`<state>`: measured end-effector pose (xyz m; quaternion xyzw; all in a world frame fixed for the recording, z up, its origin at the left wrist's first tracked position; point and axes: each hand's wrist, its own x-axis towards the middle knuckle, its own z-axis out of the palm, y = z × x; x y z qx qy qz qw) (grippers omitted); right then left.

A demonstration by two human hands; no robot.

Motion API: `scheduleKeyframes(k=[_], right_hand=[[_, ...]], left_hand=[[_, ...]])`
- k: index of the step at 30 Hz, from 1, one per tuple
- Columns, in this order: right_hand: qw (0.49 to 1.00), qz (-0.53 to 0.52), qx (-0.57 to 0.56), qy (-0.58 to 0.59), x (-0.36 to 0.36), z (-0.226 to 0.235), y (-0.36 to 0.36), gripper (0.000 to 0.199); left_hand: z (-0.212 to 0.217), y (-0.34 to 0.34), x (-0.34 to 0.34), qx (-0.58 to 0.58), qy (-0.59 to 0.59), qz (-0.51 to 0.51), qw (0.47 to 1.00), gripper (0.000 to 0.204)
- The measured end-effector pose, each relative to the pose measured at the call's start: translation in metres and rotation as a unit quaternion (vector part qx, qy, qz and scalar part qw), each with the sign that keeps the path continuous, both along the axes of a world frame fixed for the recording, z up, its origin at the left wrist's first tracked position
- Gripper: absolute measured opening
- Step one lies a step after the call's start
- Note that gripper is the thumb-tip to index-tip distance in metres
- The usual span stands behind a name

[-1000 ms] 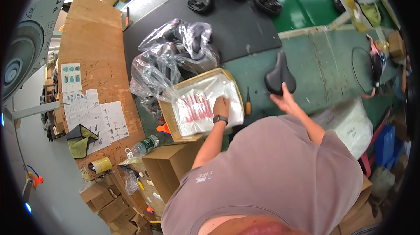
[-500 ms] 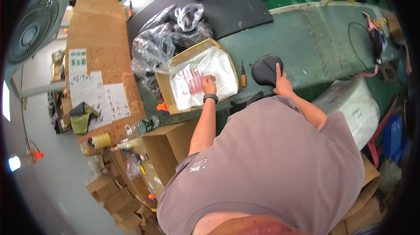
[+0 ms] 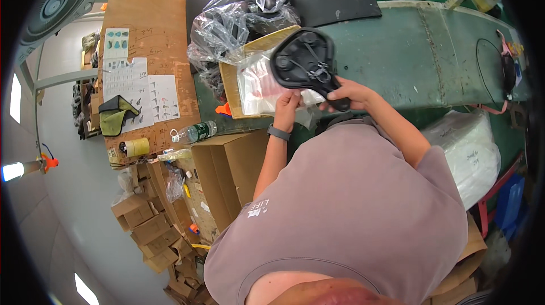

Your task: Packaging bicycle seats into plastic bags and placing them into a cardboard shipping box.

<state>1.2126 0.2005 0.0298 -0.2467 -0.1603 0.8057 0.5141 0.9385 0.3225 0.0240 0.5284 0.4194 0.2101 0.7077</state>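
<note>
A black bicycle saddle [image 3: 301, 61] is turned underside up, so its metal rails show. My right hand [image 3: 353, 95] is closed around its narrow nose. Just below the saddle's left edge is my left hand [image 3: 287, 105], wearing a dark wristband, with fingertips pinched together. What they pinch, if anything, is too small to make out. Behind both hands stands a shallow cardboard box [image 3: 231, 86] lined with white plastic, holding clear plastic bags [image 3: 255, 81] with red print. The saddle covers part of the box.
Crumpled clear plastic [image 3: 227, 27] with dark things lies behind the box, beside a black mat [image 3: 340, 7]. At left, a wooden board [image 3: 147, 10] carries paper sheets [image 3: 128, 83], a green cloth [image 3: 116, 116] and a water bottle [image 3: 196, 131]. A white wrapped bundle [image 3: 468, 154] stands right.
My right hand has lifted the saddle off the green table, turned it over and brought it left over the box. My left hand has drawn back from the plastic bags toward me.
</note>
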Motion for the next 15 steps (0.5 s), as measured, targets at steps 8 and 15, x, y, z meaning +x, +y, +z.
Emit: scheduleKeyframes(k=[8, 15], right_hand=[[0.993, -0.109, -0.049, 0.02, -0.028, 0.023, 0.014, 0.057], [0.994, -0.015, 0.071, -0.087, 0.002, 0.05, 0.022, 0.062]], left_hand=[[0.041, 0.012, -0.023, -0.2, -0.206, 0.206, 0.936, 0.024], [0.049, 0.098, -0.092, -0.294, -0.346, 0.09, 0.887, 0.012]])
